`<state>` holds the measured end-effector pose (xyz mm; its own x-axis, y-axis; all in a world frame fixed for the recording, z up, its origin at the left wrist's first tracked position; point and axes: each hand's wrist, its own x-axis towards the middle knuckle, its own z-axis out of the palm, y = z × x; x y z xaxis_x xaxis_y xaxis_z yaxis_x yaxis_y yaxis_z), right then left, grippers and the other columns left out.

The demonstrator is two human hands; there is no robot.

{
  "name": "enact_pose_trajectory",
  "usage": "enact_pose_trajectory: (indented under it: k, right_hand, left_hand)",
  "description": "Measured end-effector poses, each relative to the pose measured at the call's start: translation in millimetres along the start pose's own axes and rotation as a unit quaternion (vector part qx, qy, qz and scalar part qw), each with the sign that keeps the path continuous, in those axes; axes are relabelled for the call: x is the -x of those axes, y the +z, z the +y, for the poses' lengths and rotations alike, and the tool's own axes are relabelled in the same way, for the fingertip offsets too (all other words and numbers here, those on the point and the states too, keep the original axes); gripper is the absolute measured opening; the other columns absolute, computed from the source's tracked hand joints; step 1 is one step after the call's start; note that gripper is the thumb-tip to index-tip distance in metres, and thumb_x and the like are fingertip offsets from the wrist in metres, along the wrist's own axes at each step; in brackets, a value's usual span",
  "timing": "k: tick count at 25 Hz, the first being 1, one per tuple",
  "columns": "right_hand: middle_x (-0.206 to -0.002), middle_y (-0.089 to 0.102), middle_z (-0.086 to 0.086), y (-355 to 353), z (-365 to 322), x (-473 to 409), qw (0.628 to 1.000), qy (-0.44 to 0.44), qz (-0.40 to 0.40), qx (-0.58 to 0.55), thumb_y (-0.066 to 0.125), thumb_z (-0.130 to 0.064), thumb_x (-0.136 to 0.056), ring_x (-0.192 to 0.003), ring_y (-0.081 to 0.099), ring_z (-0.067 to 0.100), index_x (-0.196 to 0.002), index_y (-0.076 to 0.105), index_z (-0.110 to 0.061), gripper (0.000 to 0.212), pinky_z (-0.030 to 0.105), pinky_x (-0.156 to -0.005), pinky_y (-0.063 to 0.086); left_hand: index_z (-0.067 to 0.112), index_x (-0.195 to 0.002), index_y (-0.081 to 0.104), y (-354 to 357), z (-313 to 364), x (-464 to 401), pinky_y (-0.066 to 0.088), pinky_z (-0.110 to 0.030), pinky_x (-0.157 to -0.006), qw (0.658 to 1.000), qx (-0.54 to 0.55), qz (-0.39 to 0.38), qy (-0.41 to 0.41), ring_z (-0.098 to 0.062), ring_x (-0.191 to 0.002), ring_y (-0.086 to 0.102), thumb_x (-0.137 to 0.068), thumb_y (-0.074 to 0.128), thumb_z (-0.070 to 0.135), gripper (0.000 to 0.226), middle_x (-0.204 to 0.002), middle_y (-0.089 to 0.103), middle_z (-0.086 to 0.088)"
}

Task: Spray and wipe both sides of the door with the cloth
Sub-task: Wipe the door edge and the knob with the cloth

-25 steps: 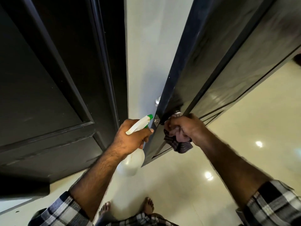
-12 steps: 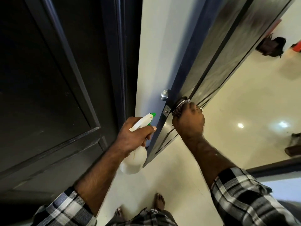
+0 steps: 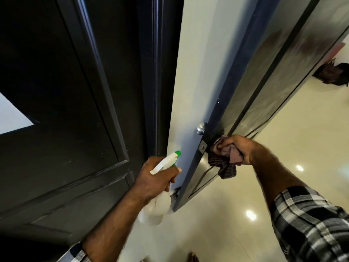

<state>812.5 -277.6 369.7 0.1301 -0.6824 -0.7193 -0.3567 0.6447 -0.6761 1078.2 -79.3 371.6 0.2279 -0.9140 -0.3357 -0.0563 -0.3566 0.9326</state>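
The dark door (image 3: 279,76) stands ajar, seen edge-on, its glossy face on the right. A round metal knob (image 3: 200,128) shows on its far side. My right hand (image 3: 239,148) grips a checked cloth (image 3: 224,165) and holds it against the door's face beside the latch plate (image 3: 202,147), where the near knob is hidden under cloth and fingers. My left hand (image 3: 156,178) grips a white spray bottle (image 3: 156,208) with a green nozzle (image 3: 177,153), left of the door's edge, nozzle pointing up toward the pale wall.
A second dark panelled door (image 3: 66,110) fills the left. A pale wall (image 3: 200,63) lies between the two. The glossy cream floor (image 3: 236,224) spreads below and to the right. Dark bags (image 3: 334,73) sit on the floor far right. My bare toes (image 3: 192,259) show at the bottom.
The cloth hangs out below my right hand again, after being hidden under the hand at the knob half a second ago. My left hand and bottle have barely moved. The view has tilted.
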Motion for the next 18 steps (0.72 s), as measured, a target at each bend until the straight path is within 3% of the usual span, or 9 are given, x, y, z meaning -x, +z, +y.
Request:
enact_pose_trajectory:
  k: [2,4,6,8,9,11,13,15,18]
  right_hand:
    - [-0.103,0.076,0.024,-9,16,-17,0.994,-0.007,-0.046,-0.101,0.098,-0.024,-0.040,-0.082,0.075,0.036,-0.127,0.066,0.006,0.097,0.038,-0.069,0.063]
    - [-0.091,0.077,0.019,-6,28,-29,0.978,-0.041,-0.088,-0.185,0.089,-0.033,-0.063,-0.072,0.076,0.031,-0.115,0.069,0.000,0.065,0.036,-0.061,0.064]
    - [-0.071,0.071,0.013,10,32,-36,0.944,-0.051,-0.179,-0.272,0.059,-0.034,-0.088,-0.061,0.074,0.026,-0.088,0.064,-0.008,0.027,0.031,-0.053,0.060]
    - [-0.071,0.067,0.014,11,42,-53,0.905,-0.083,-0.292,-0.298,0.035,-0.036,-0.098,-0.061,0.072,0.026,-0.081,0.058,-0.008,0.040,0.030,-0.055,0.057]
    - [-0.077,0.070,0.015,8,40,-51,0.916,-0.085,-0.285,-0.271,0.034,-0.035,-0.102,-0.064,0.072,0.026,-0.087,0.063,-0.008,0.042,0.030,-0.058,0.060]
    - [-0.093,0.074,0.019,-10,30,-44,0.965,-0.061,-0.181,-0.179,0.058,-0.033,-0.099,-0.075,0.072,0.029,-0.105,0.071,-0.005,0.031,0.034,-0.065,0.063]
    - [-0.100,0.079,0.016,-19,18,-30,0.993,-0.035,-0.101,-0.052,0.087,-0.040,-0.072,-0.086,0.075,0.032,-0.115,0.075,-0.004,0.057,0.041,-0.078,0.064]
    - [-0.095,0.082,0.007,-8,8,-20,0.990,-0.069,0.008,0.120,0.097,-0.053,-0.039,-0.092,0.078,0.028,-0.105,0.082,-0.015,0.078,0.045,-0.090,0.065]
    - [-0.079,0.077,-0.001,21,22,-6,0.918,-0.214,0.174,0.285,0.082,-0.052,-0.074,-0.076,0.076,0.022,-0.090,0.077,-0.019,0.037,0.044,-0.074,0.066]
  left_hand:
    - [0.032,-0.106,0.056,8,0,0,0.060,-0.032,-0.062,1.000,-0.003,0.019,-0.016,-0.014,-0.054,0.061,-0.088,0.083,0.026,0.034,-0.074,0.074,-0.007]
    - [0.030,-0.101,0.058,24,7,-1,0.059,-0.034,-0.061,0.999,-0.010,0.035,-0.025,-0.016,-0.053,0.061,-0.088,0.083,0.023,0.029,-0.074,0.073,-0.009]
    - [0.028,-0.087,0.059,44,18,-4,0.056,-0.035,-0.062,0.999,-0.018,0.033,-0.016,-0.021,-0.056,0.059,-0.091,0.080,0.016,0.024,-0.072,0.069,-0.014]
    - [0.025,-0.078,0.060,59,31,-10,0.056,-0.037,-0.064,0.999,-0.026,0.029,0.001,-0.024,-0.058,0.059,-0.092,0.078,0.014,0.025,-0.074,0.068,-0.023]
    - [0.024,-0.078,0.062,63,36,-14,0.056,-0.038,-0.065,0.999,-0.029,0.024,0.012,-0.023,-0.058,0.059,-0.092,0.078,0.016,0.023,-0.075,0.068,-0.024]
    - [0.025,-0.090,0.063,67,41,-24,0.057,-0.038,-0.065,0.999,-0.017,0.021,0.024,-0.020,-0.055,0.059,-0.090,0.081,0.020,0.019,-0.076,0.069,-0.019]
    - [0.032,-0.102,0.056,69,41,-32,0.058,-0.036,-0.063,0.999,0.012,0.041,0.006,-0.018,-0.056,0.061,-0.087,0.083,0.024,0.032,-0.080,0.072,-0.013]
    - [0.036,-0.104,0.051,71,41,-37,0.061,-0.034,-0.063,0.999,0.014,0.048,-0.004,-0.017,-0.059,0.063,-0.087,0.083,0.030,0.036,-0.083,0.073,-0.010]
    - [0.039,-0.106,0.050,75,40,-39,0.062,-0.032,-0.064,0.999,0.001,0.036,0.000,-0.017,-0.062,0.065,-0.088,0.081,0.034,0.037,-0.087,0.073,-0.010]
